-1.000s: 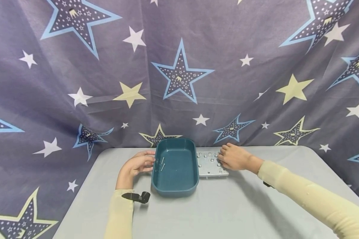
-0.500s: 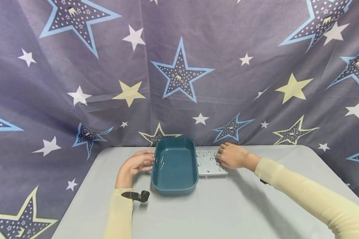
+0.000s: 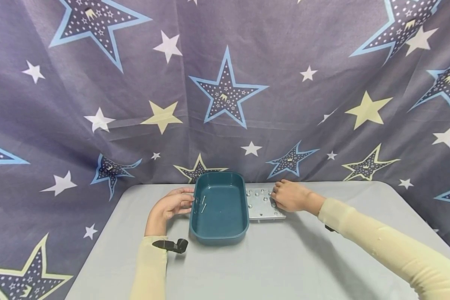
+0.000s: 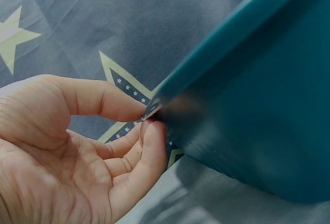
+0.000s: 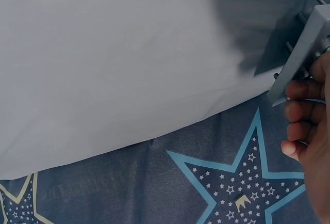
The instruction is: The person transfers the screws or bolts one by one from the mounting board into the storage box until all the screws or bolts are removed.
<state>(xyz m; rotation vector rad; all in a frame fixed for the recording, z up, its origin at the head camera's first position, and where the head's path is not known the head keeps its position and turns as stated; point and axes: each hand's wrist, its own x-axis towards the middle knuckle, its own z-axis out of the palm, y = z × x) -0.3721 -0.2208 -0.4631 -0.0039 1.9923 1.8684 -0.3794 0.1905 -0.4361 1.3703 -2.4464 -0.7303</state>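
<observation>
A dark teal tray (image 3: 220, 225) stands on the table, with two silver bolts (image 3: 203, 207) lying in its left part. At its left wall my left hand (image 3: 172, 204) holds it; in the left wrist view the thumb and index finger (image 4: 153, 136) pinch the tray's edge, beside a shiny spot. Right of the tray is a silver metal plate (image 3: 260, 212) with several bolts in its top and their shanks sticking out below. My right hand (image 3: 293, 196) is over the plate's right end, fingers curled, pinching at a bolt there; the head view hides the fingertips.
A light grey cloth covers the table (image 3: 225, 271). Behind it hangs a purple-grey curtain (image 3: 225, 146) with stars, reaching the far table edge. Black straps with a camera (image 3: 172, 246) sit on the sleeves.
The view has shifted very slightly. My right hand stays at the plate's right end and my left hand stays at the tray's left wall.
</observation>
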